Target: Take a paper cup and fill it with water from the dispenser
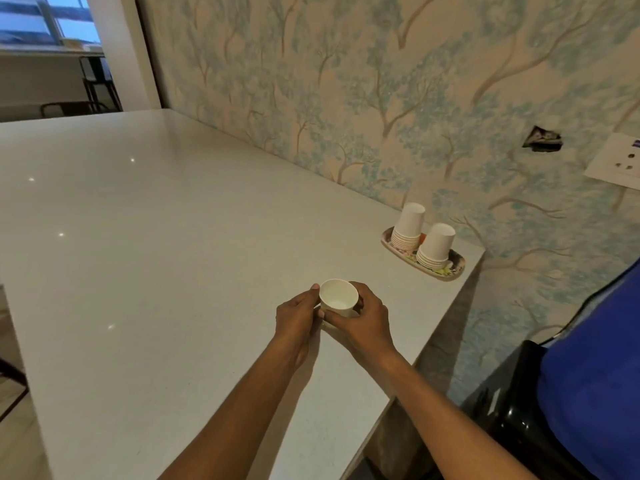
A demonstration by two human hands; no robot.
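Observation:
A small white paper cup (337,296) is held upright just above the white counter (156,254), its open mouth facing me and its inside looking dry. My left hand (298,317) grips its left side with thumb and fingers. My right hand (363,317) wraps its right side and base. Two stacks of upside-down paper cups (408,225) (437,245) stand on an oval patterned tray (455,270) by the wall. The water dispenser (519,410), black with a blue bottle (595,375), shows at the right edge, below the counter's end.
The counter ends on the right in an edge running from the tray toward me. Tree-patterned wallpaper covers the wall, with a white socket plate (620,161) and a hole (542,138) in it. Dark chairs (97,84) stand far back left.

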